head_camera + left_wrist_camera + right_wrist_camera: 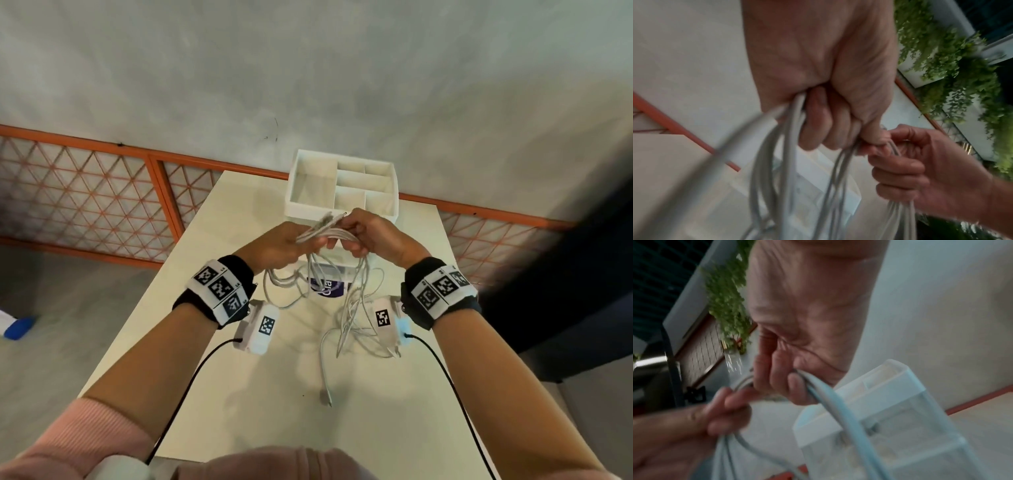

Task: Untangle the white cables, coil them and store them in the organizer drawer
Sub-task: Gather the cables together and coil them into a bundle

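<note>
Both hands hold a bundle of tangled white cables (329,233) up above the cream table (212,342). My left hand (277,245) grips the bundle's left part, its fingers curled round several strands (789,129). My right hand (370,236) grips the right part, pinching strands near a connector end (809,386). Loops hang down from both fists, and loose ends trail onto the table, one ending in a plug (325,397). The white organizer (342,188) stands just beyond the hands; its top tray has several compartments. Its drawer front (329,270) shows dimly behind the hanging loops.
A blue and white label (325,287) shows on the organizer's base under the cables. An orange lattice railing (85,198) runs behind the table, with a grey floor beyond. A blue object (19,327) lies on the floor at the left. Black wrist camera leads (191,380) cross the table's near part.
</note>
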A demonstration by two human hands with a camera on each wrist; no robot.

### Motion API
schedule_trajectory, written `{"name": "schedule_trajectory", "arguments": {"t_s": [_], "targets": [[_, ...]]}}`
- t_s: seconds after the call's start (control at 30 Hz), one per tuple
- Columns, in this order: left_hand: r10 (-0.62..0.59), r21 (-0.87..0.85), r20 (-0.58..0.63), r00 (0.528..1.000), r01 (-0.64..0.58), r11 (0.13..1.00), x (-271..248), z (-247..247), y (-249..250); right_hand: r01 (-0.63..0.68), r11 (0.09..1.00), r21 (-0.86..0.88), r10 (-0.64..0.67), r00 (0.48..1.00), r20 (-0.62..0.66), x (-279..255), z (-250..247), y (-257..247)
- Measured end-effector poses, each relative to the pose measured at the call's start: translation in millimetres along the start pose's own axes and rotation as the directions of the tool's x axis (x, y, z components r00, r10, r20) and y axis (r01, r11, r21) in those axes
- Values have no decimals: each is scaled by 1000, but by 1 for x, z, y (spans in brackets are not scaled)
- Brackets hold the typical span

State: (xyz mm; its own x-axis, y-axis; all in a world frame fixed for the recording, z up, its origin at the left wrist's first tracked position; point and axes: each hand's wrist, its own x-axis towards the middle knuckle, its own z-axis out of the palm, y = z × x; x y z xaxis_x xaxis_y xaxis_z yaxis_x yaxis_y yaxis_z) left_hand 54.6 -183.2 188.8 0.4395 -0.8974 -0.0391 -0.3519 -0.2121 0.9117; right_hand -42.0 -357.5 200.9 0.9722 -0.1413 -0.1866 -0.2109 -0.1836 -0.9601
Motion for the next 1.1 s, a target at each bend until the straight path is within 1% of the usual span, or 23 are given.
{"name": "schedule_trajectory", "arguments": {"t_s": [0.07,0.1,0.17,0.2,0.27,0.3,0.33,0.4,0.47,0.53,0.63,0.73,0.8,0.87,0.9,1.0,1.1], "targets": [[83,29,-127,988,-80,996,1,-3,3,31,990,-137,-36,999,-31,-5,-5,12],[120,18,-200,972,-119,993,1,-5,4,24,979,-200,-35,998,-50,-8,-8,20],[209,17,-330,921,-215,976,3,-10,6,-27,962,-271,6,997,-80,-11,-14,38],[236,30,-384,893,-243,970,5,-12,6,-65,953,-295,38,994,-98,-12,-17,47],[251,36,-479,841,-267,963,8,-15,5,-146,931,-334,106,985,-136,-13,-22,64],[236,9,-524,818,-272,962,9,-18,6,-184,917,-353,135,978,-161,-14,-24,74],[217,-43,-563,797,-291,956,9,-20,6,-222,902,-371,161,969,-189,-15,-27,84],[228,-105,-612,757,-364,925,6,-27,8,-283,873,-398,194,948,-251,-20,-33,105],[253,-55,-653,713,-378,924,4,-33,7,-321,866,-384,192,921,-338,-28,-37,120],[264,9,-673,691,-350,937,5,-34,0,-340,874,-347,172,885,-433,-32,-38,125],[236,38,-681,693,-289,957,9,-28,-11,-348,859,-374,113,843,-526,-31,-42,120],[251,120,-654,713,-230,966,10,-21,-19,-342,837,-428,48,823,-566,-24,-53,119],[255,184,-656,710,-178,967,10,-19,-24,-353,823,-446,31,811,-584,-19,-61,124],[240,219,-660,712,-124,968,10,-15,-27,-384,808,-446,59,807,-588,-14,-66,133],[232,232,-657,717,-100,968,10,-14,-27,-406,793,-455,86,813,-576,-13,-67,139],[222,281,-622,751,-50,958,12,-6,-29,-470,721,-509,182,838,-514,-15,-52,154],[216,338,-582,784,-8,941,13,0,-34,-482,650,-588,269,869,-416,-16,-33,160]]}}
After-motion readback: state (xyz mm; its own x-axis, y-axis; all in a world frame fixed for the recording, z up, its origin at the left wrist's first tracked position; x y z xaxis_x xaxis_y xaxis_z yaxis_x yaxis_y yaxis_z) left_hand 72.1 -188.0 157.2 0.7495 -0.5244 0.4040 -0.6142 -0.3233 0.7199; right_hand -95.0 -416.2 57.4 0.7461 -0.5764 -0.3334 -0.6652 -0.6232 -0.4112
